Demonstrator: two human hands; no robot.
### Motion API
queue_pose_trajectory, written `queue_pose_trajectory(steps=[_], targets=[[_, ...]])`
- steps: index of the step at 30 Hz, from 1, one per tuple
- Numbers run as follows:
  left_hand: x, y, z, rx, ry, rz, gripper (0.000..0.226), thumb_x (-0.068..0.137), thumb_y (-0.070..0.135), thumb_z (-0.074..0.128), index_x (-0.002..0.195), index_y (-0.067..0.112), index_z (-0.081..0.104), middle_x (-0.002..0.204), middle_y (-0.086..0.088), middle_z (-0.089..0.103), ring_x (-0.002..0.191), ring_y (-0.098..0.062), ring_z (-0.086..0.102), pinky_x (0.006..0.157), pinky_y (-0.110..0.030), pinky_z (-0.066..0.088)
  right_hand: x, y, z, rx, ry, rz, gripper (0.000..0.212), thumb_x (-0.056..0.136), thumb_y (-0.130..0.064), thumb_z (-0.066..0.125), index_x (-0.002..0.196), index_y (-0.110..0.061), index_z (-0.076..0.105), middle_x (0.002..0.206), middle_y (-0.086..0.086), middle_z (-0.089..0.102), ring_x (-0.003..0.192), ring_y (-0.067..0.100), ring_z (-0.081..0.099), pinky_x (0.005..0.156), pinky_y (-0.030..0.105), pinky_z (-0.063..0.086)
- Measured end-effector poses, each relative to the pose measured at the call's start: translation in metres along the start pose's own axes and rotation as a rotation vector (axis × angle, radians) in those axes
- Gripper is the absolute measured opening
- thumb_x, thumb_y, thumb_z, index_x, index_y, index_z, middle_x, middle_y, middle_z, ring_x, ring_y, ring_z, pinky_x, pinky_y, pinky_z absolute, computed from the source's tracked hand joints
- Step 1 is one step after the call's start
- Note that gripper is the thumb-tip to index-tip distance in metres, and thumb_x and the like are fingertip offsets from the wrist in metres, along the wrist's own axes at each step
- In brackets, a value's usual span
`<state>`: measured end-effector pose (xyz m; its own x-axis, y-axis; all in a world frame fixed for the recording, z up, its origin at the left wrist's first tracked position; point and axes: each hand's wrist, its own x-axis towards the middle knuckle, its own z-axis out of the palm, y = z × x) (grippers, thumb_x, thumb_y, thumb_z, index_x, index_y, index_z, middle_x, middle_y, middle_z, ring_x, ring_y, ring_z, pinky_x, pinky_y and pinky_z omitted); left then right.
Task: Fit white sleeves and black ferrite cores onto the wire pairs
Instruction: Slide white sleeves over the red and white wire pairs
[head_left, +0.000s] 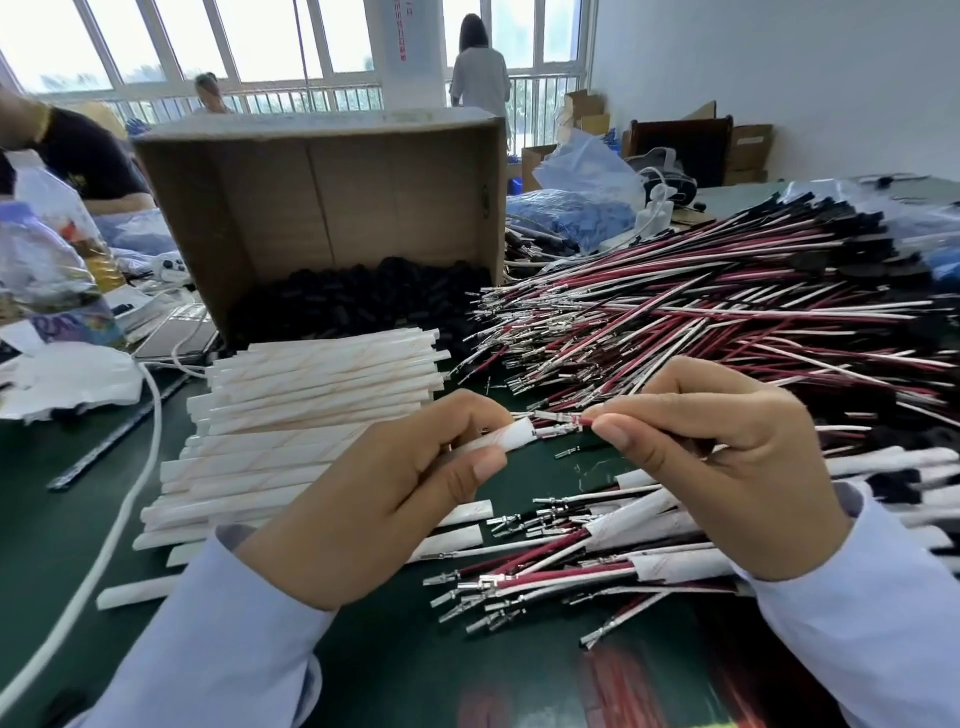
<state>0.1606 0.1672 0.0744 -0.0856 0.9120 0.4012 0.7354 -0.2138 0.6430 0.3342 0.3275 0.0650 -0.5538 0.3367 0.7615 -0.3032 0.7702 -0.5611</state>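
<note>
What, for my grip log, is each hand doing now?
Left hand: holding a flat white sleeve tube.
Right hand: pinching a thin red-and-white wire pair.

White sleeves (311, 410) looked matt and papery, faint orange threads showing. Wire pairs (701, 317) wore smooth, glossy plastic; terminals (519, 332) gleamed bright metal. Ferrite cores (353, 301) were dull black, the cardboard box (322, 197) plain matt brown, the worktop (395, 649) smooth green.

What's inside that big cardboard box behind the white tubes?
A heap of small black ferrite cores lies along the floor of the cardboard box; above them, bare cardboard. The stack of white sleeves covers the heap's front edge.
</note>
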Motion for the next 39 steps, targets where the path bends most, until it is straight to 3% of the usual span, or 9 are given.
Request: queue_pose_trajectory(steps=[3, 8, 15, 21, 28, 32, 34, 36, 39], targets=[[0.000, 0.001, 0.000, -0.025, 0.001, 0.003, 0.018, 0.096, 0.040, 0.043, 0.107, 0.035, 0.057, 0.083, 0.000, 0.056, 0.069, -0.019, 0.051, 0.065, -0.038, 0.044, -0.001, -0.003, 0.000, -0.092, 0.013, -0.066, 0.011, 0.080, -0.021, 0.070, 0.091, -0.021, 0.072, 0.066, -0.002, 0.058, 0.060, 0.006, 0.051, 0.058, 0.009, 0.035], [0.000, 0.002, 0.000, -0.048, -0.016, 0.020, 0.016, 0.099, 0.028, 0.045, 0.107, 0.032, 0.058, 0.085, 0.009, 0.056, 0.071, -0.008, 0.053, 0.067, -0.013, 0.040, -0.003, -0.006, 0.000, -0.129, 0.028, -0.106, 0.011, 0.080, -0.017, 0.069, 0.090, -0.015, 0.073, 0.065, 0.000, 0.058, 0.060, 0.006, 0.052, 0.058, 0.009, 0.035], [-0.002, 0.002, 0.000, -0.054, -0.004, -0.006, 0.017, 0.098, 0.028, 0.043, 0.105, 0.031, 0.058, 0.078, 0.012, 0.051, 0.070, -0.009, 0.050, 0.067, -0.017, 0.039, -0.005, -0.009, 0.001, -0.216, 0.017, -0.157, 0.012, 0.083, -0.020, 0.067, 0.091, -0.013, 0.074, 0.065, 0.005, 0.058, 0.059, 0.016, 0.054, 0.059, 0.018, 0.039], [-0.004, 0.003, -0.002, 0.049, 0.020, 0.010, 0.016, 0.099, 0.037, 0.041, 0.105, 0.037, 0.056, 0.077, 0.004, 0.052, 0.070, -0.018, 0.050, 0.064, -0.037, 0.045, -0.005, -0.006, 0.000, -0.248, -0.058, -0.087, 0.011, 0.083, -0.022, 0.071, 0.086, -0.015, 0.077, 0.062, 0.003, 0.056, 0.058, 0.017, 0.053, 0.056, 0.023, 0.039], [-0.008, 0.015, -0.001, 0.500, 0.011, 0.032, 0.026, 0.097, 0.043, 0.039, 0.105, 0.033, 0.062, 0.084, 0.020, 0.062, 0.072, -0.002, 0.059, 0.058, -0.032, 0.049, -0.001, -0.006, 0.008, -0.278, -0.234, 0.054, 0.016, 0.085, -0.031, 0.065, 0.084, -0.023, 0.078, 0.060, -0.008, 0.056, 0.058, 0.012, 0.053, 0.053, 0.031, 0.042], [-0.009, 0.030, 0.032, 0.607, -0.070, 0.031, 0.034, 0.095, 0.048, 0.025, 0.099, 0.030, 0.055, 0.078, 0.012, 0.059, 0.066, -0.016, 0.060, 0.051, -0.035, 0.049, -0.007, -0.006, 0.027, -0.296, -0.328, 0.147, 0.020, 0.092, -0.032, 0.049, 0.107, -0.027, 0.061, 0.057, -0.013, 0.055, 0.054, 0.005, 0.052, 0.055, 0.022, 0.041], [-0.006, 0.030, 0.035, 0.628, -0.066, -0.065, 0.047, 0.089, 0.058, 0.005, 0.099, 0.032, 0.043, 0.077, 0.012, 0.054, 0.069, -0.012, 0.056, 0.060, -0.036, 0.048, -0.003, -0.002, 0.021, -0.364, -0.404, 0.207, 0.026, 0.097, -0.041, 0.039, 0.120, -0.031, 0.049, 0.058, -0.013, 0.052, 0.057, 0.004, 0.049, 0.057, 0.021, 0.037], [-0.008, 0.017, 0.017, 0.630, -0.009, -0.188, 0.062, 0.082, 0.065, -0.009, 0.097, 0.032, 0.041, 0.073, 0.010, 0.053, 0.072, -0.009, 0.053, 0.068, -0.030, 0.045, 0.009, 0.003, -0.004, -0.472, -0.523, 0.241, 0.041, 0.091, -0.056, 0.030, 0.111, -0.031, 0.056, 0.063, -0.009, 0.054, 0.060, 0.005, 0.050, 0.061, 0.026, 0.039], [-0.013, 0.006, 0.001, 0.640, 0.042, -0.266, 0.066, 0.081, 0.069, -0.011, 0.092, 0.032, 0.042, 0.067, 0.010, 0.053, 0.070, -0.007, 0.053, 0.070, -0.029, 0.044, 0.022, 0.005, -0.039, -0.367, -0.546, 0.308, 0.039, 0.089, -0.061, 0.036, 0.073, -0.037, 0.062, 0.060, -0.002, 0.055, 0.055, 0.007, 0.050, 0.057, 0.020, 0.038]])
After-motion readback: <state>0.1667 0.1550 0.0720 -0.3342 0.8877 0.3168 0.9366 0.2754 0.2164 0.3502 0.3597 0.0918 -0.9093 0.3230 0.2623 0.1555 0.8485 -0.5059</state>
